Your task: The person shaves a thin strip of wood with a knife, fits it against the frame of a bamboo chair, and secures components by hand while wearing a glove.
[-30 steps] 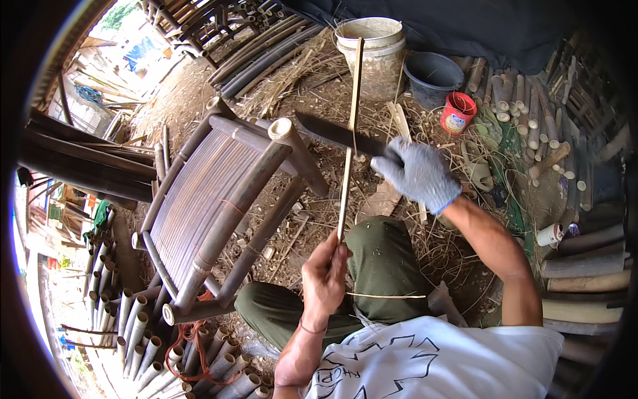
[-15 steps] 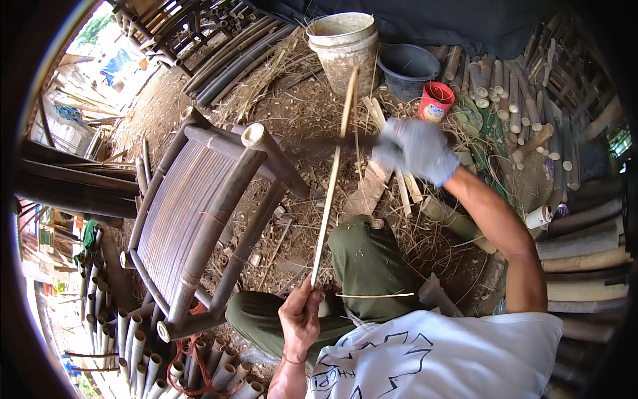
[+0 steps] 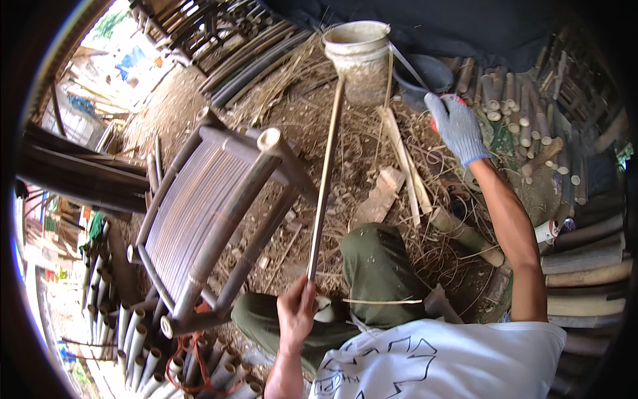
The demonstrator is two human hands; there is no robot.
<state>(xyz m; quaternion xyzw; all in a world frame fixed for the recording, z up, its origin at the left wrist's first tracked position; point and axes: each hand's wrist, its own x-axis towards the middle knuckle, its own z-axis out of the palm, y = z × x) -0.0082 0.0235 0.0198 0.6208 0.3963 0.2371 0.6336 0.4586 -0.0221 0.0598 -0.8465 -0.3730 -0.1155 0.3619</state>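
Over brown dirt (image 3: 302, 110), right of the brown bamboo chair (image 3: 234, 210), our bare left hand (image 3: 297, 311) is squeezing a long tan bamboo stick (image 3: 324, 186), probably light, stiff, best gripped by this end; our gray-gloved right hand (image 3: 455, 126) is clutching a metal knife (image 3: 410, 65).

A bamboo chair (image 3: 196, 206) with a slatted panel is standing on the left. Beyond it, long poles (image 3: 256, 70) are lying on the ground beside a mud-stained whitish bucket (image 3: 359, 76), and a dark bucket (image 3: 440, 74) is sitting just to its right. Dark sheeting (image 3: 478, 30) is hanging behind them. Short bamboo tubes (image 3: 495, 90) are lying piled toward the upper right, while thicker lengths (image 3: 588, 272) are lying stacked at the right edge. Cut tubes (image 3: 136, 339) are clustering at lower left, where a reddish cord (image 3: 199, 362) is looping among them.
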